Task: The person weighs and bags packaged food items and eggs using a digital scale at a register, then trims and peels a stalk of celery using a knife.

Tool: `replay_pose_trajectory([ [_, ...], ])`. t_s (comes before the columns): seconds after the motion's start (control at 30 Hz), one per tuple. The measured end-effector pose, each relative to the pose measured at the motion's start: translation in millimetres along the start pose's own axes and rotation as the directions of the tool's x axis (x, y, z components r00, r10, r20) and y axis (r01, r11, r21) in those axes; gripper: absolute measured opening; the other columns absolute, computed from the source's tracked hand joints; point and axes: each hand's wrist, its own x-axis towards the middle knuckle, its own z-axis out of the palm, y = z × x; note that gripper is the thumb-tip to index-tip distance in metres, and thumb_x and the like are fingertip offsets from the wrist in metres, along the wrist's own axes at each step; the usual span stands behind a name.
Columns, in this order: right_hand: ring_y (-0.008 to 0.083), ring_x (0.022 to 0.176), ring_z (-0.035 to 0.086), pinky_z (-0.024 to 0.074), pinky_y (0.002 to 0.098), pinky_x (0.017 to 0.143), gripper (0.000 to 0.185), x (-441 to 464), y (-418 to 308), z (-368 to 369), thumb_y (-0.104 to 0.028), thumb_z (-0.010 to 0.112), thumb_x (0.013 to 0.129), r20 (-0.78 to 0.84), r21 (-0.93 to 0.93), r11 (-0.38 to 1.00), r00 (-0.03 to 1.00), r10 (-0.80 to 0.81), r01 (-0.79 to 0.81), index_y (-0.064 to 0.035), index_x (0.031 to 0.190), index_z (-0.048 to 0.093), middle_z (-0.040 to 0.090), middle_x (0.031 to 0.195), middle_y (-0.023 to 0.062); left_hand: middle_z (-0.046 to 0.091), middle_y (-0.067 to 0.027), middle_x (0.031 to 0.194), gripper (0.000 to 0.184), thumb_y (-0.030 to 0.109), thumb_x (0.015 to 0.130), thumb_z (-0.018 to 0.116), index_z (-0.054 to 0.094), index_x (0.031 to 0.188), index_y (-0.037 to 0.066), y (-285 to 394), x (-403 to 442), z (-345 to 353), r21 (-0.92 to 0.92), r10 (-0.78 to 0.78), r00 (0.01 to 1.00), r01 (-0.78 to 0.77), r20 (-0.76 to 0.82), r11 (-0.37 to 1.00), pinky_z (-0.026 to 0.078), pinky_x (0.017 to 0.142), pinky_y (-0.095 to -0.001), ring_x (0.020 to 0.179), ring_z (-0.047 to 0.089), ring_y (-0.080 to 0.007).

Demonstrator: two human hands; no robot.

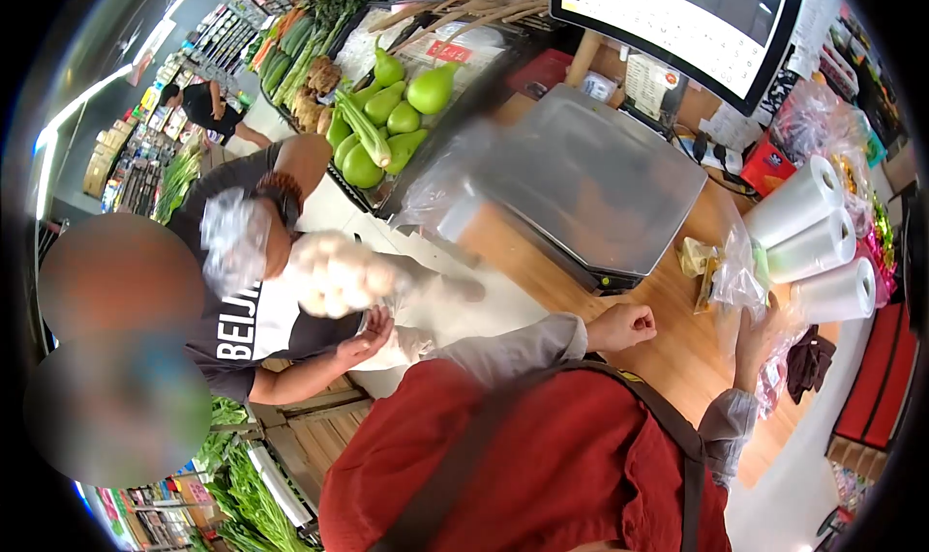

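My left hand is curled into a loose fist over the wooden counter, just in front of the scale, and nothing shows in it. At the counter's right side, my right hand has its fingers on a thin clear plastic bag; the bag partly covers the fingertips. Small yellowish packets lie beside that bag. Across from me, a person in a dark shirt has a clear bag of pale round produce in front of the chest, blurred by motion.
Plastic bag rolls stand on the right of the counter. A monitor rises behind the scale. Green gourds and other vegetables fill a display at the upper left. A dark cloth item lies near the counter's right edge.
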Motion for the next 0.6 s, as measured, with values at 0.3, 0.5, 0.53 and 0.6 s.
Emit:
replay_pose_trajectory([
  [0.3, 0.0373, 0.132, 0.033, 0.0303, 0.0419, 0.106, 0.092, -4, -33, -35, -0.01, 0.074, 0.071, 0.294, 0.246, 0.969, 0.955, -0.039, -0.036, -0.0058, 0.145, 0.02, 0.033, 0.142, 0.0224, 0.058, 0.0023, 0.068, 0.01, 0.016, 0.088, 0.062, 0.06, 0.088, 0.006, 74, -29, -78, -0.38, -0.038, 0.834, -0.21, -0.551, 0.901, 0.042, 0.05, -0.0219, 0.057, 0.051, -0.0047],
  [0.5, 0.036, 0.136, 0.025, 0.0235, 0.0439, 0.111, 0.095, 2, -34, -44, -0.009, 0.076, 0.068, 0.208, 0.184, 0.981, 0.972, -0.104, 0.066, -0.0068, 0.145, 0.02, 0.027, 0.147, 0.0187, 0.055, -0.0001, 0.069, 0.004, 0.011, 0.087, 0.058, 0.056, 0.087, 0.007, 26, -37, -225, -0.174, 0.009, 0.304, -0.568, -0.953, 0.805, 0.039, 0.051, -0.0216, 0.057, 0.049, -0.0079],
  [0.53, 0.036, 0.136, 0.025, 0.0235, 0.0439, 0.111, 0.095, 5, -38, -48, -0.009, 0.076, 0.068, 0.214, 0.181, 0.981, 0.971, -0.107, 0.068, -0.0068, 0.145, 0.02, 0.027, 0.147, 0.0187, 0.055, -0.0006, 0.069, 0.005, 0.011, 0.087, 0.058, 0.056, 0.087, 0.007, 21, -44, -248, -0.105, 0.005, 0.183, -0.581, -0.983, 0.807, 0.04, 0.052, -0.0219, 0.057, 0.049, -0.008],
  [0.6, 0.0354, 0.136, 0.025, 0.0228, 0.0445, 0.111, 0.09, 7, -49, -55, -0.013, 0.074, 0.071, 0.098, 0.055, 0.996, 0.992, -0.075, 0.07, -0.0056, 0.145, 0.022, 0.029, 0.146, 0.0184, 0.057, -0.0034, 0.074, 0.009, 0.012, 0.087, 0.06, 0.055, 0.088, 0.005, -26, -50, -319, 0.172, 0.106, -0.204, -0.339, -0.973, 0.925, 0.042, 0.054, -0.0227, 0.059, 0.051, -0.0091],
])
